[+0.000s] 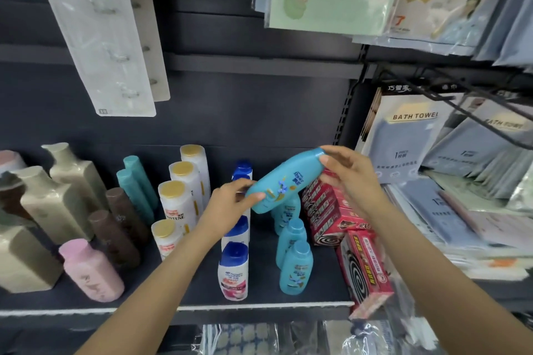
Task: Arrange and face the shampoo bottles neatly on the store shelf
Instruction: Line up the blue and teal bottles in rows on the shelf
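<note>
Both hands hold a light-blue shampoo bottle (284,181) tilted in the air above the dark shelf (259,304). My left hand (230,202) grips its base end; my right hand (350,173) pinches its cap end at the upper right. Below it a row of matching blue bottles (295,268) stands upright. To their left runs a row of white bottles with blue caps (233,271), then white bottles with gold caps (173,202).
Teal tubes (135,181), brown bottles (115,233), beige bottles (54,202) and a pink bottle (89,271) stand at the left. Red mosquito-coil boxes (363,265) line the shelf's right end. Bath towel packs (409,135) hang at the right; packaged goods hang overhead.
</note>
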Demonstrator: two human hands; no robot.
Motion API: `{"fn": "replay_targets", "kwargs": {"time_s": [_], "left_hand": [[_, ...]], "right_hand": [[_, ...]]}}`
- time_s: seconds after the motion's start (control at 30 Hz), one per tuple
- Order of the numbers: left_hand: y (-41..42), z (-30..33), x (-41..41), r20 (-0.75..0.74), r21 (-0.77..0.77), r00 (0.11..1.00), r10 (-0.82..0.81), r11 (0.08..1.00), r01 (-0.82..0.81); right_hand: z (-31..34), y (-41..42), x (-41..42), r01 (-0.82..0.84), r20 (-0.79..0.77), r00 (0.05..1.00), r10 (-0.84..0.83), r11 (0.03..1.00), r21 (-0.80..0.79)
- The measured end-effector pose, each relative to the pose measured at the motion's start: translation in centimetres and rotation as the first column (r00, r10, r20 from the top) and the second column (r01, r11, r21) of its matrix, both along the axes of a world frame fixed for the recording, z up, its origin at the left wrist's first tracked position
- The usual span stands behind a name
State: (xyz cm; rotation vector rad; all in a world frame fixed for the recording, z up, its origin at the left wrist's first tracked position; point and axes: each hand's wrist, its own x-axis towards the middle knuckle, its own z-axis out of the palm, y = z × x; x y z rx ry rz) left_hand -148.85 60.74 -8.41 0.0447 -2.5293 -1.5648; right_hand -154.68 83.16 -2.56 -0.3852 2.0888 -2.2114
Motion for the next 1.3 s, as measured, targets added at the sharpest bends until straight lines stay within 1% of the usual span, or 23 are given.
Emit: {"fn": "replay_targets", "kwargs": {"time_s": [0.07,0.1,0.13,0.23,0.3,0.37,0.4,0.43,0.5,0.57,0.67,0.73,0.8,0.9,1.0,1.1,1.17,1.23,1.3], "left_hand": [[0.3,0.6,0.2,0.044,0.264,0.999,-0.013,0.965,0.001],[0.4,1.0,0.4,0.078,0.351,0.997,-0.024,0.937,-0.005],[0.5,1.4,0.6,0.115,0.401,0.993,-0.041,0.916,-0.009],[0.8,2.1,0.8,0.216,0.443,0.971,-0.100,0.896,-0.006],[0.8,2.5,0.8,0.255,0.494,0.960,-0.118,0.869,-0.024],[0.8,2.9,0.9,0.241,0.589,0.964,-0.115,0.806,-0.051],[0.9,3.1,1.0,0.211,0.622,0.973,-0.096,0.781,-0.058],[0.9,3.1,1.1,0.176,0.627,0.983,-0.058,0.776,-0.067],[0.8,3.0,1.4,0.087,0.581,0.996,0.038,0.809,-0.082],[0.7,3.0,1.7,-0.007,0.526,0.995,0.097,0.847,-0.079],[0.7,3.4,2.4,-0.116,0.410,0.983,0.143,0.908,-0.084],[0.9,3.8,2.8,-0.157,0.359,0.974,0.161,0.928,-0.095],[0.9,3.9,3.0,-0.156,0.360,0.975,0.160,0.928,-0.095],[0.6,3.9,3.4,-0.123,0.393,0.979,0.162,0.914,-0.102],[0.5,3.9,3.7,-0.113,0.388,0.982,0.153,0.916,-0.098],[0.2,3.6,3.7,-0.127,0.371,0.985,0.115,0.927,-0.061],[-0.1,3.3,3.7,-0.136,0.305,0.987,0.082,0.952,-0.037],[-0.3,3.1,3.7,-0.157,0.172,0.985,0.065,0.984,-0.037],[-0.3,3.1,3.7,-0.216,0.048,0.974,0.070,0.997,-0.061]], "right_hand": [[-0.2,0.4,0.4,0.022,0.049,0.999,-0.016,0.994,-0.107],[-0.2,0.5,0.7,0.025,0.058,0.998,-0.017,0.990,-0.139],[-0.2,0.5,0.9,0.026,0.062,0.998,-0.016,0.987,-0.157],[-0.5,0.4,1.2,0.035,0.060,0.998,-0.026,0.988,-0.153],[-0.6,0.4,1.3,0.037,0.065,0.998,-0.027,0.985,-0.167],[-0.7,0.4,1.4,0.022,0.065,0.998,-0.010,0.981,-0.193],[-0.7,0.4,1.5,0.012,0.063,0.998,0.000,0.980,-0.197],[-0.6,0.4,1.6,0.005,0.063,0.998,0.007,0.983,-0.186],[-0.6,0.3,1.6,0.001,0.083,0.996,0.010,0.992,-0.128],[-0.7,0.1,1.7,0.001,0.128,0.992,0.009,0.997,-0.080],[-0.9,-0.3,2.0,0.020,0.188,0.982,0.000,0.994,-0.108],[-1.0,-0.7,2.1,0.061,0.209,0.977,-0.035,0.991,-0.120],[-1.0,-0.9,2.1,0.086,0.246,0.968,-0.043,0.982,-0.170],[-0.8,-1.0,2.2,0.079,0.304,0.953,0.014,0.953,-0.293],[-0.8,-1.0,2.3,0.066,0.295,0.955,0.044,0.933,-0.354],[-0.9,-1.0,2.2,0.059,0.293,0.954,0.065,0.917,-0.396],[-1.0,-0.8,2.1,0.017,0.275,0.955,0.110,0.907,-0.421],[-0.9,-0.6,2.1,-0.041,0.245,0.955,0.164,0.896,-0.442],[-0.9,-0.4,2.0,-0.084,0.223,0.953,0.205,0.887,-0.455]]}}
